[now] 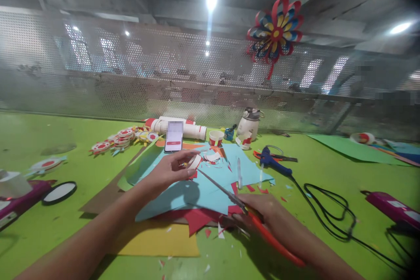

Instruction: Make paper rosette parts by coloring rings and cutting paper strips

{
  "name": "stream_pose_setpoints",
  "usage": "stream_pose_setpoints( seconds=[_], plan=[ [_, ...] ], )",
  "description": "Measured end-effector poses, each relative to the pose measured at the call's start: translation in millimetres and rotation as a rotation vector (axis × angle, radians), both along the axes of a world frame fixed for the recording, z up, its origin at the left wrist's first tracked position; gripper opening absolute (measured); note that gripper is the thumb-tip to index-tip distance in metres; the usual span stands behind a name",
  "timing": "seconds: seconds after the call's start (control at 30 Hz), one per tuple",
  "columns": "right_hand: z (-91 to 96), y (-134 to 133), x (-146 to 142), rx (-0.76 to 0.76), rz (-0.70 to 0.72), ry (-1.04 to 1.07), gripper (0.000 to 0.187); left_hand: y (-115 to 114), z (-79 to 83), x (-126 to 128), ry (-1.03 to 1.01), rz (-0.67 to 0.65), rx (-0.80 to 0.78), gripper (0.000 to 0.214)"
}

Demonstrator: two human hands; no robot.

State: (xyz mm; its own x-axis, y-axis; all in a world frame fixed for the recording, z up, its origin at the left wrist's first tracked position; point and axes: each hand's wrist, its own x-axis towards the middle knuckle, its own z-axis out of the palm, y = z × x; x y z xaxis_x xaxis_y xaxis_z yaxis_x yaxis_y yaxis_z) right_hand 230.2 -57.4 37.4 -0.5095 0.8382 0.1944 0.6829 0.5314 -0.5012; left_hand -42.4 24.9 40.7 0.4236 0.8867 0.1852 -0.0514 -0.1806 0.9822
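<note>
Nearest, a yellow sheet (157, 240) flat on the green table (229, 262), small red and white paper scraps (208, 232) strewn beside it. Just beyond, at right, the right hand (259, 210) closes round the red-orange handles of the scissors (223, 189); blades point forward and left, over a light-blue sheet (170, 194). Red paper (198, 219) shows from under that sheet's near edge. Left hand (173, 168) pinches a small white-and-red piece (196, 162) between thumb and fingers, above the blue sheet; scissor tip close at its lower edge, contact cannot be told. To the right, a blue glue gun (275, 162) with black cable (328, 205). Farther, behind the left hand, a phone (174, 135) stands upright; right of it a white-and-red paper cup (216, 138), then a pale jug (248, 124). At back, a perforated screen (157, 61), a many-coloured paper flower (276, 34) high at right
</note>
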Motion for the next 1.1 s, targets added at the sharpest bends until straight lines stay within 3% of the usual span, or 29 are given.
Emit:
stream_pose_setpoints(
  seconds=[0.47, 0.8, 1.0, 1.1],
  plan=[
    [-0.5, 1.7, -1.3, -0.083, 0.029, 0.091, 0.035, -2.1, 5.5, -0.4, -0.014, 0.001, 0.117, 0.046],
    [-1.9, 0.1, 0.9, 0.004, 0.04, -0.003, 0.03, -0.1, 2.7, -3.2, 0.003, -0.08, 0.029, 0.056],
    [0.7, -1.6, 0.1, -0.008, 0.034, -0.055, 0.031, 6.1, 1.5, -9.0, 0.152, 0.011, 0.174, 0.049],
    [2.0, -3.0, -0.9, 0.007, 0.032, -0.032, 0.032, 4.9, 3.6, -8.3, 0.109, -0.031, 0.117, 0.048]
  ],
)
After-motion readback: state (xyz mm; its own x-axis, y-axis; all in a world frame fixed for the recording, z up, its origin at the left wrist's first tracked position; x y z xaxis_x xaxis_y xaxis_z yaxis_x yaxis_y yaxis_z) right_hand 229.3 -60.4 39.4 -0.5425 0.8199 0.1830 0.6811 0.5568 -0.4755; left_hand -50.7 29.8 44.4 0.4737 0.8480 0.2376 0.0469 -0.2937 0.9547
